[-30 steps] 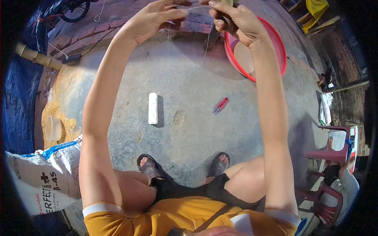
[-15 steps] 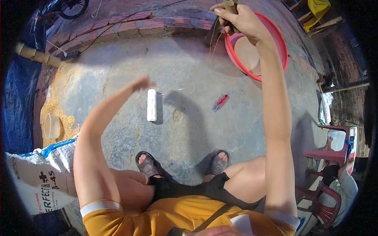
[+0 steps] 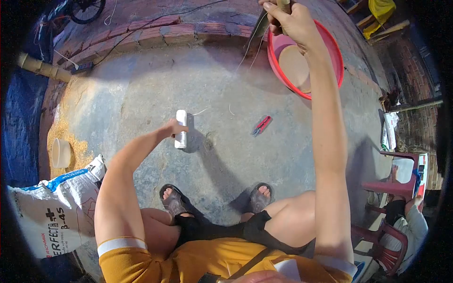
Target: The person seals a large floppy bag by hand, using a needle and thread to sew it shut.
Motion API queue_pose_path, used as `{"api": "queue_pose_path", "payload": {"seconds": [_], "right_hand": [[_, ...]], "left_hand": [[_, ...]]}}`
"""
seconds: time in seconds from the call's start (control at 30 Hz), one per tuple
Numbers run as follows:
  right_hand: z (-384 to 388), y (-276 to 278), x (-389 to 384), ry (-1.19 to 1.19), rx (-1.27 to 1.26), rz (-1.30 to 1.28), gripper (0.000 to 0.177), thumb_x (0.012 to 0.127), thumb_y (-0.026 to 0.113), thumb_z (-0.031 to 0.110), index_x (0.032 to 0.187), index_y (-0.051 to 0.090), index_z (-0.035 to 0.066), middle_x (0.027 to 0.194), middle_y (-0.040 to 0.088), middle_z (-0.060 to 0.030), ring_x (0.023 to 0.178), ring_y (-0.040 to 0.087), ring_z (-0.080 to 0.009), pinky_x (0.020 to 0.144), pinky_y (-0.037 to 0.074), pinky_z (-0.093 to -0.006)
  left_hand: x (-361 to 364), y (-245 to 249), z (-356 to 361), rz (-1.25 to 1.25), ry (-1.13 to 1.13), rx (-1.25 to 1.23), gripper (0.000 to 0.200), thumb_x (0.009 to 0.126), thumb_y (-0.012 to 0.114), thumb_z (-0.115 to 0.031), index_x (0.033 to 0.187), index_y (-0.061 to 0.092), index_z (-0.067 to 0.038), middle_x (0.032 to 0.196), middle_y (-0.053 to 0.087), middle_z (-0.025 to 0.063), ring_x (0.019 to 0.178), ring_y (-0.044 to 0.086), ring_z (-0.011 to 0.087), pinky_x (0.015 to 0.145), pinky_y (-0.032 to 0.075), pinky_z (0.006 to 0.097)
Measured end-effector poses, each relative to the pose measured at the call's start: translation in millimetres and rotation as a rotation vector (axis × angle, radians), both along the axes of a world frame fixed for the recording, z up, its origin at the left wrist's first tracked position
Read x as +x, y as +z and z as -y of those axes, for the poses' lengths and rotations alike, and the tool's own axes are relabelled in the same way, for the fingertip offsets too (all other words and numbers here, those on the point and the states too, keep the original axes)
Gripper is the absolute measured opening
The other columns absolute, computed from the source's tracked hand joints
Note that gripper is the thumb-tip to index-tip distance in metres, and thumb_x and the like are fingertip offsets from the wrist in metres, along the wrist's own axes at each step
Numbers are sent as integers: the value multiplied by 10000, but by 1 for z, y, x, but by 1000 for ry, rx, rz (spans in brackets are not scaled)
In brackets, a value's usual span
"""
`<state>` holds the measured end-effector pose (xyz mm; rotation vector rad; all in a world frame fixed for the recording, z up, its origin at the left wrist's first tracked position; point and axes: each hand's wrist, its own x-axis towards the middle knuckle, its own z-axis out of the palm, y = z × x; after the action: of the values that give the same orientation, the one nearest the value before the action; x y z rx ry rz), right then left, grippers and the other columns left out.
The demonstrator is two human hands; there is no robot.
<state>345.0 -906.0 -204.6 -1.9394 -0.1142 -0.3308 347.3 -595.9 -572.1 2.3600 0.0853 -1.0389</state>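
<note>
My left hand (image 3: 176, 128) is closed round the middle of a white cylindrical roll (image 3: 181, 116) standing out against the grey floor. At the top of the view, my right hand (image 3: 293, 26) grips a short wooden stick (image 3: 284, 5). Thin pale strands (image 3: 257, 51) hang below that hand, beside a dark upright piece (image 3: 257, 32) whose kind I cannot make out. Under my right forearm sits a red-rimmed basin (image 3: 289, 86) with a round tan surface inside. Red-handled pliers (image 3: 262, 126) lie on the floor between my arms.
Short bits of white string (image 3: 202, 112) lie by the roll. A low brick edge (image 3: 179, 34) runs across the back. To the left are a printed sack (image 3: 56, 212), a pale tub (image 3: 61, 153) and scattered grain (image 3: 78, 146). Maroon plastic chairs (image 3: 401, 188) and a seated person are at right.
My left hand has come down and toward me onto the white roll, closing round it. My right hand has moved slightly up with the stick, and the strands have swung.
</note>
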Motion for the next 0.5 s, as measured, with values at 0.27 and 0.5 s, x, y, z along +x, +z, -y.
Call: {"api": "queue_pose_path", "payload": {"seconds": [0.27, 0.5], "right_hand": [[17, -7, -1, 20, 2, 17, 147, 797, 511, 98, 882, 532, -20, 616, 498, -25, 497, 472, -97, 452, 401, -234], [35, -32, 6, -127, -364, -132, 248, 782, 528, 206, 920, 531, 0, 626, 532, -63, 488, 515, -125, 460, 416, -243]], "left_hand": [[57, 41, 8, 94, 215, -566, 522, 588, 678, -212, 974, 486, 83, 843, 554, 147, 689, 567, 235, 587, 457, 362], [81, 256, 57, 326, 272, -788, 486, 703, 570, -184, 1096, 359, 8, 816, 526, 117, 690, 550, 180, 603, 469, 330]]}}
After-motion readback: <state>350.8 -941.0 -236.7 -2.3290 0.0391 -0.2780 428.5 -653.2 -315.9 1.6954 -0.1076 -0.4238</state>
